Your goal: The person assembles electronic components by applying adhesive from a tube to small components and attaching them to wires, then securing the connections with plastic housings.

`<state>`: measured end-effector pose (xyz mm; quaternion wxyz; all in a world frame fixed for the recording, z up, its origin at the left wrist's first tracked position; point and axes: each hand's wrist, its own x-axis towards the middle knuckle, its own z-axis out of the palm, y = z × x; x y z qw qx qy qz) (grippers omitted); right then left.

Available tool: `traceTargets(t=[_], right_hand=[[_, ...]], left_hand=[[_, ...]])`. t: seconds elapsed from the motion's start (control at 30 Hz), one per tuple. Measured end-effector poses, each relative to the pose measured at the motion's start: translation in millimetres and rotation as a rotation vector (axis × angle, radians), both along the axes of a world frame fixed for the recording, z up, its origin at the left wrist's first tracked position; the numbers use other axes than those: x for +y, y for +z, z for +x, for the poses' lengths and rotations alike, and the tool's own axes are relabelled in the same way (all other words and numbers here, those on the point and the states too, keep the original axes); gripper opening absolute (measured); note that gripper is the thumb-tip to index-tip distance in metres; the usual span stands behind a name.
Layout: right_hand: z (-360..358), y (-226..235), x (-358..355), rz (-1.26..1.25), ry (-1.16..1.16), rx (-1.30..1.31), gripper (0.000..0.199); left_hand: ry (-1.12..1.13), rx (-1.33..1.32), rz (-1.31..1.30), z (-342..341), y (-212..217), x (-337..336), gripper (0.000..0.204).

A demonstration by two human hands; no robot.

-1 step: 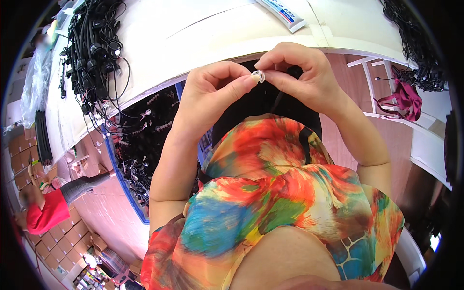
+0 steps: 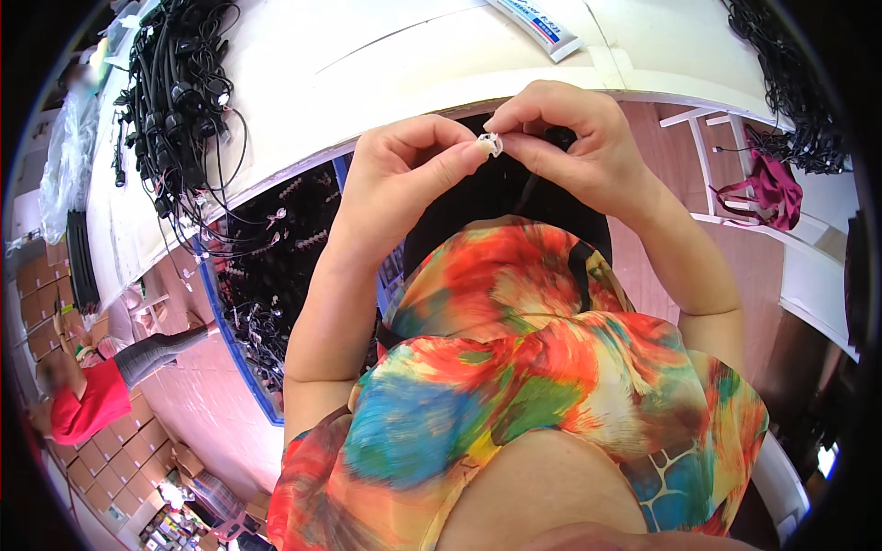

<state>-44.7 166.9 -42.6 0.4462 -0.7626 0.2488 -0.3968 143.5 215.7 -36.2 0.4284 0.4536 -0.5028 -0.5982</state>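
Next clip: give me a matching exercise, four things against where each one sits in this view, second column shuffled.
Things:
1. small white part
2. bundle of black cables
3. white tube
4. dark red bag

Places:
A. on the white table, upper left
B. pinched between the fingertips of left hand and right hand
C. on the white frame at the right
D. at the table's far edge, top centre

Pairs: 1-B, 2-A, 3-D, 4-C
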Motion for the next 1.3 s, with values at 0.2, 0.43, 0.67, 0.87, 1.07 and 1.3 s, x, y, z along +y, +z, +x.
traceTargets(t=[0.2,0.43,0.67,0.87,1.07,1.3], right_hand=[[-2.2,-2.6,2.0,-0.261,-0.095,0.024,0.012],[-6.4,-16.8,0.9,-0.726,-0.238,0.086,0.021],[-8.3,-23.2,6.7,-0.892,-0.302,0.184,0.019],[-11.3,-24.5,10.9,-0.925,-0.334,0.208,0.016],[-14.6,-20.8,14.0,-0.949,-0.318,0.198,0.016],[-13.7,-20.7,16.3,-0.868,-0.3,0.222,0.021]], left_hand=[[0.074,0.18,0.021,-5.5,-11.5,0.3,0.009],[0.242,0.344,0.032,-22.4,-21.4,2.5,0.01],[0.279,0.504,0.17,-27.1,-23.3,5.0,0.007],[0.274,0.506,0.165,-30.9,-22.8,5.6,0.007],[0.25,0.448,0.155,-29.2,-23.0,10.4,0.006],[0.206,0.369,0.183,-24.1,-18.5,9.5,0.007]])
